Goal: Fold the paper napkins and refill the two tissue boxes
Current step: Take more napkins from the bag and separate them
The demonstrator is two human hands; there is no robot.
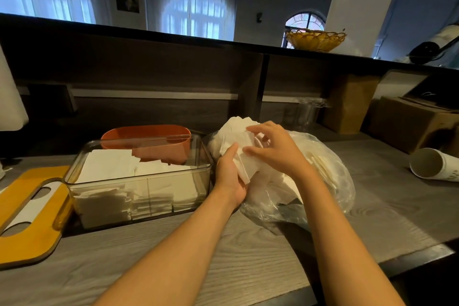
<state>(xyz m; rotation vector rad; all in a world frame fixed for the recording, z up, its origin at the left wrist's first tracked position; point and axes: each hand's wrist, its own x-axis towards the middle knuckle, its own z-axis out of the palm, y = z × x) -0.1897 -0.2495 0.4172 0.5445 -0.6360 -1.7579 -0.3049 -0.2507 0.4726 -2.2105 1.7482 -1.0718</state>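
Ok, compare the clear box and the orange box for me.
The clear box is see-through and nearer, the orange box opaque and behind it. The clear box holds stacked white napkins; nothing shows in the orange box. Both sit lidless on the counter.

Two boxes (139,181); one lid (32,216).
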